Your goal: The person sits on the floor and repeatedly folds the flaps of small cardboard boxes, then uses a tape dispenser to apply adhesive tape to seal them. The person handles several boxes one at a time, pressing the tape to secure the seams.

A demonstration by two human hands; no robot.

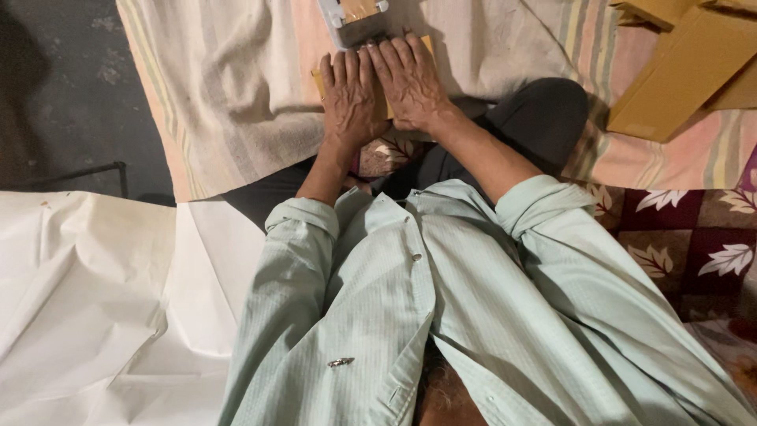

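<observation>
Hands flat, left hand (348, 99) and right hand (410, 79) with fingers spread, pressing brown card (382, 104), grey device (356, 22) touching fingertips, open striped cloth (236, 87) left, cardboard stack (686, 67) crowding right.

Both hands, left (349, 96) and right (410, 80), lie flat, fingers extended, side by side.

A small flat tan packet (377, 93) lies on the striped cloth (236, 95) at top centre, mostly covered. At the top right corner, brown cardboard envelopes (678, 71) sit stacked, flat and rectangular, overlapping at an angle.
</observation>
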